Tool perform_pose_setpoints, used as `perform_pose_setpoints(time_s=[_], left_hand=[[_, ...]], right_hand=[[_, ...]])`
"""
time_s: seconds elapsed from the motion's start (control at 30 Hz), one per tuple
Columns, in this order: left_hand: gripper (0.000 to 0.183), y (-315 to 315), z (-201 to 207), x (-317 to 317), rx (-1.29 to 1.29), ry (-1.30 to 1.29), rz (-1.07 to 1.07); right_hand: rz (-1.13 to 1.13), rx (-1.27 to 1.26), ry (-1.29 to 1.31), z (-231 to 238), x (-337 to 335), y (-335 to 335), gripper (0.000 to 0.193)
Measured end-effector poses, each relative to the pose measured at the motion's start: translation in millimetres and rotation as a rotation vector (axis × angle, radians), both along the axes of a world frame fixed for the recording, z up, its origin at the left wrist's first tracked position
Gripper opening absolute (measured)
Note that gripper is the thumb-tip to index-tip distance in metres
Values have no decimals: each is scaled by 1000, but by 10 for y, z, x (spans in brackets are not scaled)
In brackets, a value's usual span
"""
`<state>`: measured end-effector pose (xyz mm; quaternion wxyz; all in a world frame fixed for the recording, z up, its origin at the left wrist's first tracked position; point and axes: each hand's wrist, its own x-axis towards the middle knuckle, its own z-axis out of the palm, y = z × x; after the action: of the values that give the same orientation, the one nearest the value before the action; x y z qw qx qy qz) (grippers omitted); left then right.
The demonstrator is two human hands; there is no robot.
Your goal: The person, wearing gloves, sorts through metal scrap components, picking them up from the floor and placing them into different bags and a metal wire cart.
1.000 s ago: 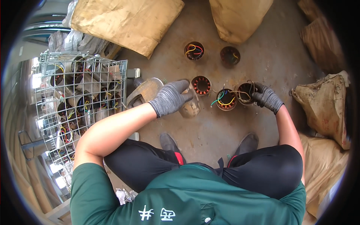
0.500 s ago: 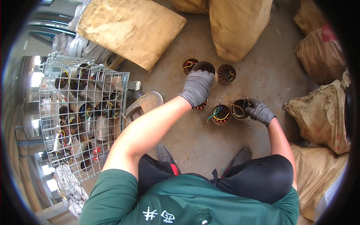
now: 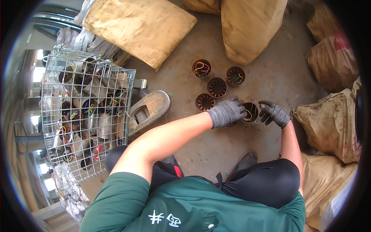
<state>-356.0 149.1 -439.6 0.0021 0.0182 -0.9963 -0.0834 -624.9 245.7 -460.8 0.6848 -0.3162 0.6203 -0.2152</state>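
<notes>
Several round motor stators, metal cylinders with reddish windings inside, stand upright on the floor. My left hand (image 3: 228, 112), in a grey glove, reaches over one stator that it mostly hides. Its stretched fingertips are at the left rim of another stator (image 3: 250, 115) with loose wires. Whether they touch that rim I cannot tell. On the other side of it my right hand (image 3: 275, 114), gloved too, has its fingers apart and holds nothing. Beyond stand a middle stator (image 3: 216, 87), one with red and yellow wires (image 3: 201, 68), one at the right (image 3: 235, 76) and one at the left (image 3: 205, 102).
A wire cage (image 3: 87, 116) full of stators is at the left. Next to it lies a worn metal piece with an oblong opening (image 3: 156, 106). Large brown paper-like sacks (image 3: 141, 29) lie at the back, and more sacks (image 3: 328, 120) line the right side.
My left hand has let go of a stator, now upright in the middle of the group, and has come nearer and to the right. My right hand has drawn off the wired stator's rim.
</notes>
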Motion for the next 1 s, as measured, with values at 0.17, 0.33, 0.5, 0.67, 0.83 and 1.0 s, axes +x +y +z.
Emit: perform_pose_setpoints(time_s=[0.17, 0.33, 0.5, 0.67, 0.83, 1.0], left_hand=[[13, -53, -100, -294, -42, -229, -66], [20, 122, -84, -172, 80, -148, 15], [11, 153, 731, 336, -3, -129, 115], [13, -169, 2226, 1198, 100, -120, 439], [25, -450, 3741, 2791, -181, 461, 948], [9, -417, 5264, 4278, -863, 488, 1526]], right_hand=[[-294, -30, -14, -86, -211, -48, 68], [-448, -97, -21, -151, -174, -104, 58], [-482, -266, -112, -422, -77, -67, 44], [-83, -678, 369, -640, 268, -279, 42], [502, -853, 913, 46, 796, -803, 46], [491, -979, 948, 263, 1328, -1279, 53]])
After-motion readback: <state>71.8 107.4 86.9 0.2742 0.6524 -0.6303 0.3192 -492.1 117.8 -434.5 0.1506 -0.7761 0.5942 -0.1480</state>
